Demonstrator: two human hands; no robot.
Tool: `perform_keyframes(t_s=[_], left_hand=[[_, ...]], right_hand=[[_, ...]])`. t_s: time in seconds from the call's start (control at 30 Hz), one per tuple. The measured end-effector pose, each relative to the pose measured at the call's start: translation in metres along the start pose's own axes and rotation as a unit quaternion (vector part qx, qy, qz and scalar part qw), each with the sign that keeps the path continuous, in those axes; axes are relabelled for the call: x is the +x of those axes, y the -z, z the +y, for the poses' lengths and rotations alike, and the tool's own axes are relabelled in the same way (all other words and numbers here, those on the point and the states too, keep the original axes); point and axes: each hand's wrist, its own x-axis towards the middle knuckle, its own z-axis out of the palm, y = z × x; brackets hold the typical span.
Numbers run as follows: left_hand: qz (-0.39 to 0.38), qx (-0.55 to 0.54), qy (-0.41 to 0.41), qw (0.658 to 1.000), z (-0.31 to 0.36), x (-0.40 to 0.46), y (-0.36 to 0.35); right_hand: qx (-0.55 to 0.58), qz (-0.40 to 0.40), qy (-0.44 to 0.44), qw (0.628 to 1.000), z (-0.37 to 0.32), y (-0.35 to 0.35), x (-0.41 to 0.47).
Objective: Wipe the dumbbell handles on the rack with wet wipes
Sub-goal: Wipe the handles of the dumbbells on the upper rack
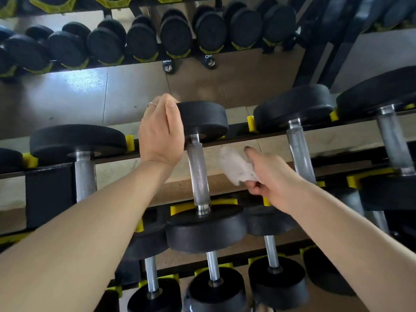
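Head view, looking down on a black dumbbell rack (247,129) with yellow cradles, tiers running 9 to 3 o'clock. Mirror behind, toward 12, repeats rows of dumbbells. Centre dumbbell (202,226) lies with its knurled steel handle (198,172) running 12 to 6 between two black heads. Neighbouring handle (300,152) at 3 o'clock and another (84,174) at 9; lower tier at 6 holds more. Left hand (161,131) curls over the far head of the centre dumbbell, fingers wrapped on its rim, steadying it. Right hand (267,179) pinches a crumpled white wet wipe (236,165), index finger extended, just beside the centre handle at its 3 o'clock, not touching. Progress: cannot tell which handles are wiped; none shows clear wetness. Many remain in view.
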Motion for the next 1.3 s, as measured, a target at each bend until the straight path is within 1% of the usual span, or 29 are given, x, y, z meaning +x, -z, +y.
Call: perform_keyframes(t_s=[0.1,0.17,0.2,0.27,0.3,0.4,0.47,0.53,0.57,0.63,0.67,0.7,0.73,0.8,0.87,0.93,1.03,1.07,1.17,1.23,1.3], left_hand=[[-0.018,0.039,-0.018,0.999,0.009,-0.001,0.009],[0.001,0.089,-0.020,0.996,0.025,0.000,0.016],[0.019,0.096,-0.029,0.995,0.036,0.000,0.017],[0.032,0.063,-0.068,0.995,0.064,0.002,0.012],[0.017,0.041,-0.078,0.996,0.082,0.003,0.003],[-0.081,0.015,-0.067,0.994,0.127,0.006,-0.033],[-0.135,0.004,-0.064,0.989,0.144,0.006,-0.060],[-0.170,-0.013,-0.031,0.985,0.155,0.007,-0.086],[-0.185,-0.019,-0.008,0.983,0.156,0.008,-0.095],[-0.191,-0.035,0.030,0.980,0.159,0.008,-0.114],[-0.178,-0.047,0.041,0.982,0.159,0.007,-0.120],[-0.158,-0.064,0.044,0.984,0.158,0.006,-0.123],[-0.140,-0.079,0.043,0.986,0.156,0.004,-0.125],[-0.113,-0.097,0.032,0.988,0.154,0.001,-0.127],[-0.093,-0.093,0.036,0.991,0.156,-0.001,-0.132],[-0.073,-0.079,0.046,0.993,0.157,-0.003,-0.136],[-0.046,-0.066,0.042,0.996,0.155,-0.005,-0.142],[-0.037,-0.066,0.034,0.997,0.153,-0.005,-0.143],[-0.027,-0.068,0.008,0.997,0.152,-0.005,-0.143],[-0.026,-0.064,0.007,0.998,0.153,-0.005,-0.143],[-0.024,-0.057,0.018,0.998,0.154,-0.004,-0.143]], right_hand=[[-0.009,0.005,0.045,0.999,-0.017,0.031,-0.010],[-0.077,0.006,0.093,0.993,-0.027,0.052,-0.013],[-0.111,0.014,0.116,0.987,-0.030,0.060,-0.013],[-0.137,0.051,0.154,0.977,-0.033,0.076,-0.012],[-0.136,0.072,0.173,0.973,-0.033,0.085,-0.012],[-0.137,0.133,0.224,0.956,-0.032,0.104,-0.009],[-0.156,0.144,0.247,0.946,-0.030,0.116,-0.005],[-0.182,0.136,0.279,0.933,-0.024,0.127,0.001],[-0.216,0.146,0.310,0.914,-0.018,0.129,0.003],[-0.301,0.159,0.402,0.850,-0.010,0.137,0.008],[-0.327,0.155,0.441,0.821,-0.006,0.141,0.013],[-0.342,0.148,0.463,0.804,-0.004,0.143,0.017],[-0.347,0.144,0.471,0.798,-0.002,0.146,0.021],[-0.345,0.145,0.466,0.801,0.001,0.153,0.028],[-0.332,0.144,0.438,0.823,0.002,0.160,0.030],[-0.302,0.118,0.397,0.859,0.002,0.167,0.031],[-0.218,0.041,0.326,0.919,-0.005,0.173,0.034],[-0.195,0.022,0.315,0.929,-0.009,0.174,0.033],[-0.161,0.003,0.299,0.941,-0.016,0.170,0.028],[-0.102,-0.019,0.256,0.961,-0.017,0.168,0.026],[-0.050,-0.040,0.227,0.972,-0.019,0.167,0.024]])
